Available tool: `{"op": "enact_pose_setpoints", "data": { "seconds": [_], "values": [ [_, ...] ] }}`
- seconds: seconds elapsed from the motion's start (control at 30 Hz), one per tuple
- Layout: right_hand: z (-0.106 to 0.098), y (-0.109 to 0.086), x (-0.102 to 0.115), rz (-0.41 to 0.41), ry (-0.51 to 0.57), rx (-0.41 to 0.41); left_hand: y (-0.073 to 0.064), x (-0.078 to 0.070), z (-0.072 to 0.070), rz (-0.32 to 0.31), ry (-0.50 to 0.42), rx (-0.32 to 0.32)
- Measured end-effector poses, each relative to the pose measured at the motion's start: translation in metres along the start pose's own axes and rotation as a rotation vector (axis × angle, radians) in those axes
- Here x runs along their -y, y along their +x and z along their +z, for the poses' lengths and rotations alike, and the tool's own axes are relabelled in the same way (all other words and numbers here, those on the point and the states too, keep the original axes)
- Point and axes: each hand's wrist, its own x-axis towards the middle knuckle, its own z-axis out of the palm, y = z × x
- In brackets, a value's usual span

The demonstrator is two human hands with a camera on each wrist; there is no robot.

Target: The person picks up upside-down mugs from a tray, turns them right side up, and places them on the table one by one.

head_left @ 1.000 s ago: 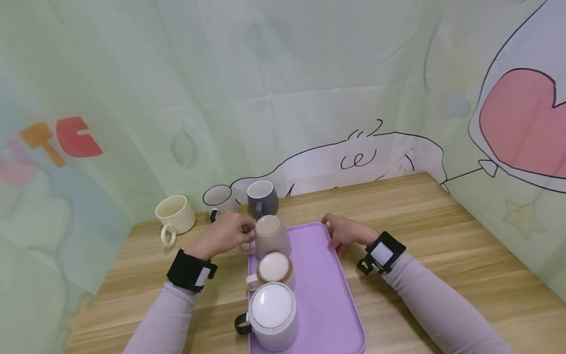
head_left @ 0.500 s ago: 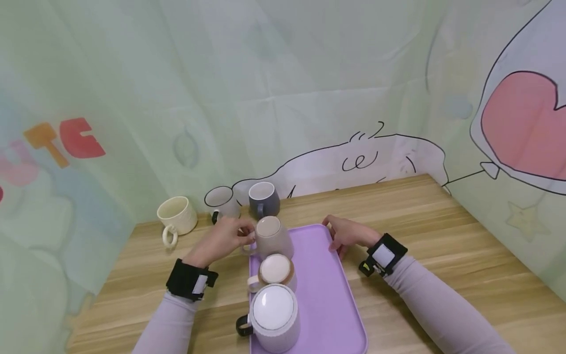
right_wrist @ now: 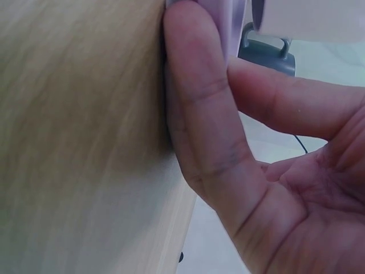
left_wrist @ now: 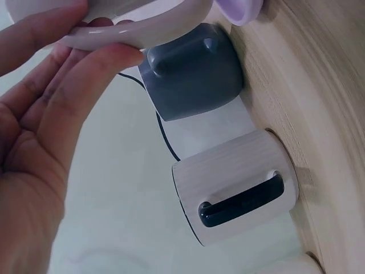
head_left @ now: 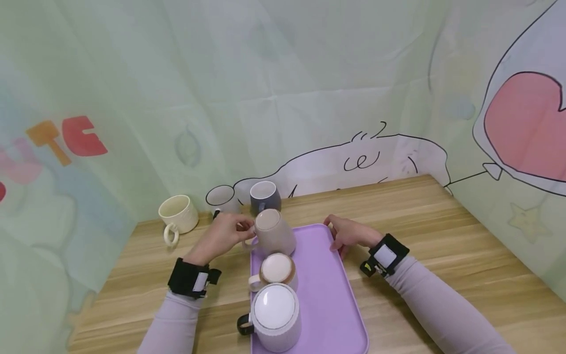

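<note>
The beige mug (head_left: 276, 235), base up and leaning a little, sits just right of the left hand (head_left: 222, 235), which pinches its handle (left_wrist: 171, 28) between thumb and fingers. That handle points towards the left hand, clearly the nearer of the two; the right hand (head_left: 351, 233) is across the tray's width. Whether the mug's rim touches the purple tray (head_left: 327, 295) or hangs just above it is hard to tell.

The tray's long axis runs towards the person; it lies left of the right hand, which grips its edge near the far corner. Nearer the person than the left hand, a brown-and-white mug (head_left: 277, 269) and a large pale mug (head_left: 277, 317) line the tray's left side, handles leftward.

Beyond the left hand, a black-rimmed mug (head_left: 224, 200) and a grey-blue mug (head_left: 267, 200) stand on the tabletop (head_left: 442, 226), with a cream mug (head_left: 180, 216) off to its left
</note>
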Motion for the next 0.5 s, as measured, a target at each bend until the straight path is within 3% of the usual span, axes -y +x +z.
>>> {"op": "enact_pose_setpoints", "data": {
  "seconds": [0.23, 0.5],
  "values": [
    [0.0007, 0.0015, 0.001, 0.002, -0.011, -0.006, -0.0012, 0.0025, -0.0031, -0.014, -0.036, -0.057],
    [0.0009, 0.0009, -0.0008, 0.007, -0.028, -0.008, -0.0016, 0.0041, -0.0016, -0.107, -0.222, -0.137]
  ]
}}
